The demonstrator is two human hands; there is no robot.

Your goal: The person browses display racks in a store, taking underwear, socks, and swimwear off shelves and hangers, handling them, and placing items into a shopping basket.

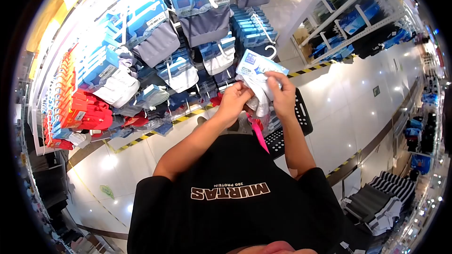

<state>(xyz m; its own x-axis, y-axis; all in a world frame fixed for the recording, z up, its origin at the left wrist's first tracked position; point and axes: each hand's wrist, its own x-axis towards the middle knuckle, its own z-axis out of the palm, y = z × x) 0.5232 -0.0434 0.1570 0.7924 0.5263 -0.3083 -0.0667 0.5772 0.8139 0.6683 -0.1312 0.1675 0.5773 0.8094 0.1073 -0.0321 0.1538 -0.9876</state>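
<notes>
Left hand [234, 104] pinching white garment [262, 98] at its left edge; right hand [283, 98] grasping its blue card [256, 64] at lower right. Garment held up mid-scene, near side of hanging packs [205, 26], which fill far left. Black basket [305, 117] below right forearm; pink strap [258, 135] nearer, between forearms.

The left hand [235, 99] pinches white cloth [258, 89] that hangs from a blue card [259, 65] with a hook [270, 52], while the right hand [281, 93] grips it near the card's lower edge. Below the hands are a pink strip [257, 134] and a black basket [303, 113]. Grey packs [205, 29], white packs [116, 88] and red packs [89, 113] hang ahead and to the left, above pale floor tiles [339, 94] marked with striped tape [136, 140]. A black shirt [230, 169] fills the lower middle.
</notes>
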